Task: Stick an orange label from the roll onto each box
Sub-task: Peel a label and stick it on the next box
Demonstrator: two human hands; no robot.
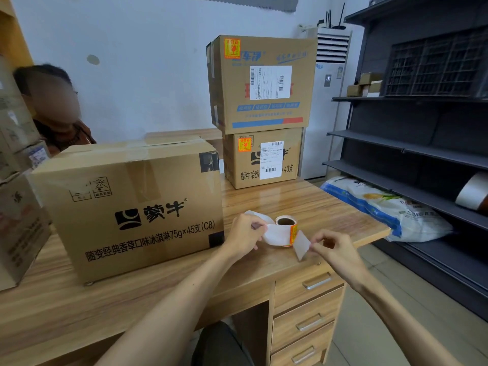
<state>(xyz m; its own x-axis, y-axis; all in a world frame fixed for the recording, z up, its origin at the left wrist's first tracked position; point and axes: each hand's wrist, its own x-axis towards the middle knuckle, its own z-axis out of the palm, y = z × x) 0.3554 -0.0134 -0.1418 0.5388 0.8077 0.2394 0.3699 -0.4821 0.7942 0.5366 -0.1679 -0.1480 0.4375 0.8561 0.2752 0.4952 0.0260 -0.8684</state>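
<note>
pinching with finger and thumb, the left hand [244, 237] holds a white strip [276, 235] that runs out from the roll [286, 228] of orange labels. the roll is between the two hands, low over the wooden desk [303, 199], with its hole facing up. i cannot tell if it touches the wood. the right hand [335, 249] pinches a pale flat piece [301, 244] at the roll's right side.

far left, a person [66, 133] sits behind a big box [132, 207]. this box stands on the desk, just left of the left hand. further back, two boxes are stacked. the top box [264, 112] has an orange label [232, 48] in its upper left corner, and the lower box [293, 154] has a second orange label [244, 144] in the same spot. on the right, dark shelves [422, 143] hold a blue and white bag [383, 207] — and drawers [309, 299] with metal handles sit under the desk.
</note>
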